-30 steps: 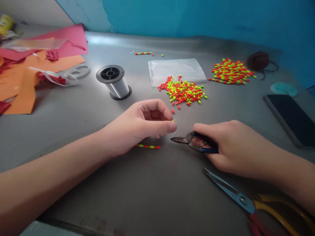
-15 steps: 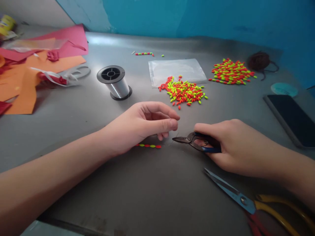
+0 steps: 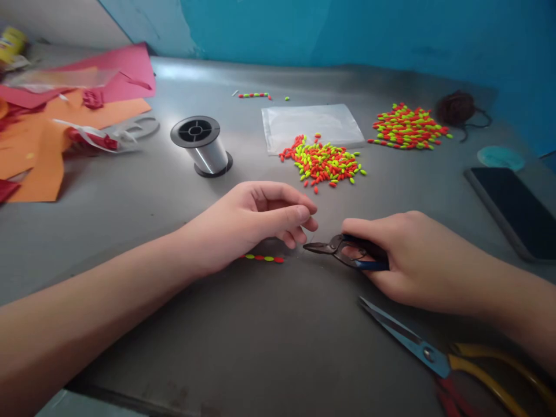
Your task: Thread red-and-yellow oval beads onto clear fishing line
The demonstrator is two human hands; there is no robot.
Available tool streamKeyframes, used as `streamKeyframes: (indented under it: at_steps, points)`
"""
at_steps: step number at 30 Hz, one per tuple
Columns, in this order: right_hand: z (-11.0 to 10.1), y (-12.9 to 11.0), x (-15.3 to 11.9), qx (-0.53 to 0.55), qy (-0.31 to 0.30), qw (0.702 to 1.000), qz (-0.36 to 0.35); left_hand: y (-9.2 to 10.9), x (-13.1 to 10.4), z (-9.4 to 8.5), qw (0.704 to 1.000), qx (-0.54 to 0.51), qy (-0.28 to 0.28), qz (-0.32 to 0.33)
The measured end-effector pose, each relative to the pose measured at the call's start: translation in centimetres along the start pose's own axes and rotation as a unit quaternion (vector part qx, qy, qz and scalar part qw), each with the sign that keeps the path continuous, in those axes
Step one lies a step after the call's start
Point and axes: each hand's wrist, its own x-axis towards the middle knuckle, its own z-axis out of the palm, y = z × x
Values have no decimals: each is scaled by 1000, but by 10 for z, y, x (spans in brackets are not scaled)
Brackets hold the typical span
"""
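Note:
My right hand (image 3: 403, 255) is closed round the blue handles of small pliers (image 3: 334, 248), whose jaws point left and look closed. My left hand (image 3: 264, 220) hovers just left of the jaw tips, thumb and fingers curled towards each other; a thin clear line shows faintly near the tips, and what the fingers pinch is too small to make out. Under the left hand a string of red and yellow-green beads (image 3: 269, 259) lies on the table (image 3: 278, 347), partly hidden. Behind the hands lies a loose pile of beads (image 3: 328, 162), against a clear plastic bag (image 3: 313, 124).
A spool of clear line (image 3: 208, 147) stands behind my left hand. Scissors (image 3: 428, 353) lie at the front right, a phone (image 3: 516, 211) at the right. Further back are another bead pile (image 3: 408, 127) and dark yarn (image 3: 458, 107). Coloured paper (image 3: 108, 113) covers the back left.
The fingers of my left hand have shifted slightly, with the lower ones reaching a little further right. My right hand and the pliers have hardly moved.

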Motion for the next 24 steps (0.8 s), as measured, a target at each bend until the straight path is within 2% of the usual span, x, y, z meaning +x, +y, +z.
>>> streamKeyframes:
  at_steps: [15, 24]
  points:
    - [0, -1, 1, -16, -2, 1000, 5, 3, -2, 2, 997, 72, -11, -17]
    - [0, -1, 2, -19, -3, 1000, 7, 2, -3, 2, 997, 60, -33, -25]
